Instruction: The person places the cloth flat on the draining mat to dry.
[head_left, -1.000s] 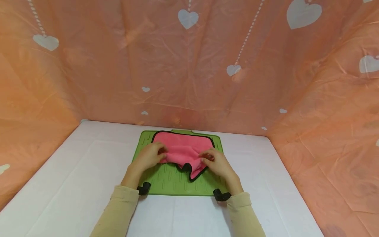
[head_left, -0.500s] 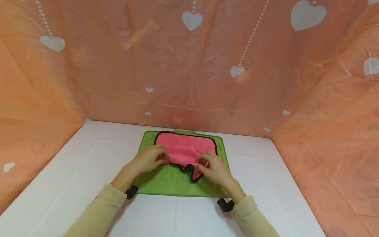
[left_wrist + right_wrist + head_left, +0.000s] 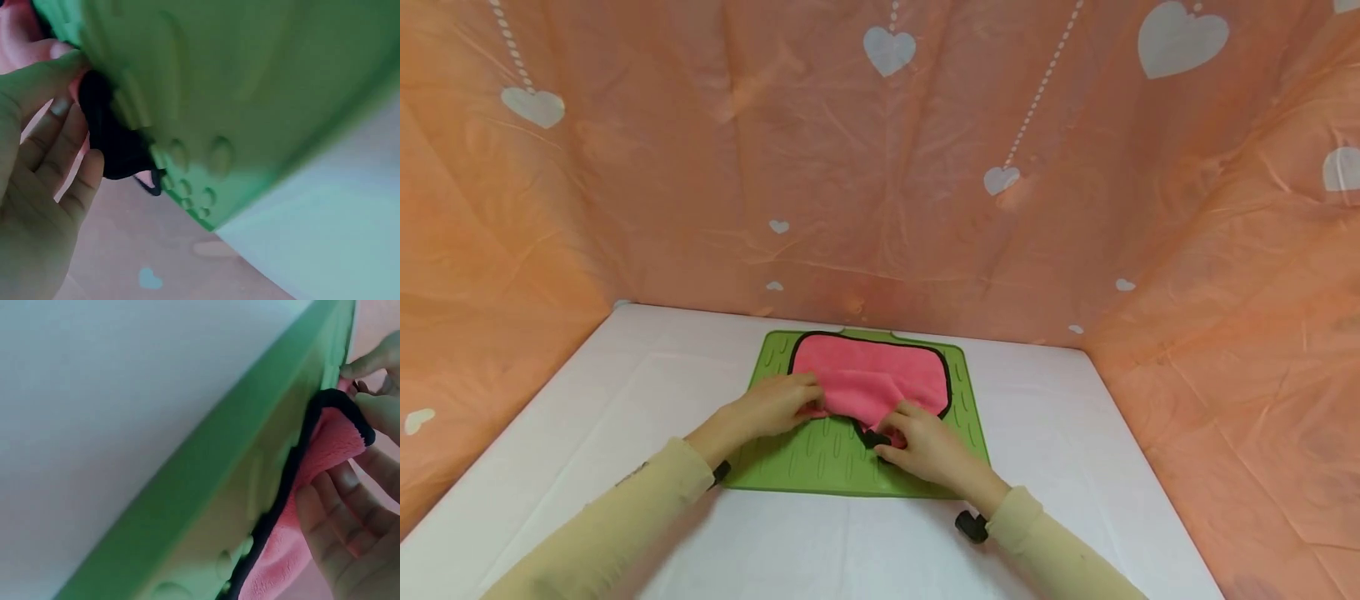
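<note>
A pink cloth (image 3: 868,358) with black edging lies on a green ribbed mat (image 3: 805,467), its near part bunched and folded over. At the cloth's near left edge, my left hand (image 3: 778,406) pinches the fabric; the left wrist view shows the thumb and fingers (image 3: 53,140) around the black trim (image 3: 109,134). My right hand (image 3: 928,448) grips the near right corner, which is folded up towards the middle. In the right wrist view this corner (image 3: 334,437) sticks up between thumb and fingers, the pink pile facing the palm.
Under the mat is a white-covered table (image 3: 842,550). Orange sheeting (image 3: 880,208) printed with hearts closes off the back and both sides. A black wrist fitting (image 3: 972,527) shows by the right sleeve.
My right hand has moved left and nearer, and the cloth's hanging corner has gone with it. My left hand has lowered slightly, its forearm swinging outward. The view has shifted a little.
</note>
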`<state>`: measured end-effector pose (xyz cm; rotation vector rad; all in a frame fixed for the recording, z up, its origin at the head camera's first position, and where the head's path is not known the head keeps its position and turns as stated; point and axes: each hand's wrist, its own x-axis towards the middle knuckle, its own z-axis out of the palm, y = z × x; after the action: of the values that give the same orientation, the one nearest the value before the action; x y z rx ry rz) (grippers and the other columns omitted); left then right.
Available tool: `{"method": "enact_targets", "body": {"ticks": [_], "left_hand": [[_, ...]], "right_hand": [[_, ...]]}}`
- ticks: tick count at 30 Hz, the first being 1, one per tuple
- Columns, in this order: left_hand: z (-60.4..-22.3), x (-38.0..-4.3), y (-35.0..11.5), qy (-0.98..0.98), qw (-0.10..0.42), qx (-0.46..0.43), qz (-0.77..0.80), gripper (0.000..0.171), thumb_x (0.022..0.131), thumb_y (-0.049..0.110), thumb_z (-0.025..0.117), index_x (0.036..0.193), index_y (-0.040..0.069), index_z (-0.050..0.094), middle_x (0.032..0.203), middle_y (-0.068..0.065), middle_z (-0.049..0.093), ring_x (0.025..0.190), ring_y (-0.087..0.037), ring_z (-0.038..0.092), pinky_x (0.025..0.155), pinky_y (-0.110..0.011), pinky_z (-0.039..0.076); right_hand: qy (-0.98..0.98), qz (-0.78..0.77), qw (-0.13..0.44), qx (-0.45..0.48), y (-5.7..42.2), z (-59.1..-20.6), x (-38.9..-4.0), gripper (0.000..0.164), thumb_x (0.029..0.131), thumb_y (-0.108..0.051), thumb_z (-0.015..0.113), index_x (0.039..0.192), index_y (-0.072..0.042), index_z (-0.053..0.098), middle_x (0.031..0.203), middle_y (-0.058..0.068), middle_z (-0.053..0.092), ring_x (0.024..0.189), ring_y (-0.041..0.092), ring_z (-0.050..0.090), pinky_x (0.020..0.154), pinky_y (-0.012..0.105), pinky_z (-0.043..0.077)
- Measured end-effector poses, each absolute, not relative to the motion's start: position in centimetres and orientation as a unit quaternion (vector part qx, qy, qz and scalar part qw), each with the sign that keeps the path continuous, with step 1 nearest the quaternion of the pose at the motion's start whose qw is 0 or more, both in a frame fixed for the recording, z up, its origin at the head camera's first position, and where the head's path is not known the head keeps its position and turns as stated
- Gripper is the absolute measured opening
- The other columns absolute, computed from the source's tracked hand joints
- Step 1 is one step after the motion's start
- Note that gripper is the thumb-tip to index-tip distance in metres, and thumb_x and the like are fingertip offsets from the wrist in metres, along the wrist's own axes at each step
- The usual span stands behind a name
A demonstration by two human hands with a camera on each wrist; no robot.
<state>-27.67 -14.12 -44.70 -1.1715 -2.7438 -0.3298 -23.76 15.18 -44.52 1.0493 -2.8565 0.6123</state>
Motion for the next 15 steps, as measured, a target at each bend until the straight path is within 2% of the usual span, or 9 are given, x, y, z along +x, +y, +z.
{"method": "enact_targets", "body": {"ticks": [7,15], "left_hand": [[-45.07,-28.45,-14.37,-0.913,0.035,-0.387,-0.121,0.018,0.088,0.006,0.083,0.096,0.017,0.072,0.093,0.006,0.063,0.079,-0.01,0.06,0.072,-0.033,0.055],[-45.36,-28.52,-14.49,-0.907,0.051,-0.393,-0.141,0.013,0.093,0.006,0.077,0.096,0.017,0.072,0.094,0.006,0.067,0.085,-0.013,0.066,0.076,-0.035,0.058]], "right_hand": [[-0.915,0.164,0.023,0.369,14.94,-45.12,-23.77,0.019,0.095,-0.026,0.078,0.11,-0.014,0.075,0.097,-0.003,0.062,0.08,0.007,0.056,0.072,0.025,0.052],[-0.903,0.213,0.004,0.374,15.42,-44.95,-23.96,0.012,0.096,-0.014,0.075,0.108,-0.011,0.076,0.1,-0.002,0.068,0.086,0.01,0.061,0.077,0.027,0.054]]}}
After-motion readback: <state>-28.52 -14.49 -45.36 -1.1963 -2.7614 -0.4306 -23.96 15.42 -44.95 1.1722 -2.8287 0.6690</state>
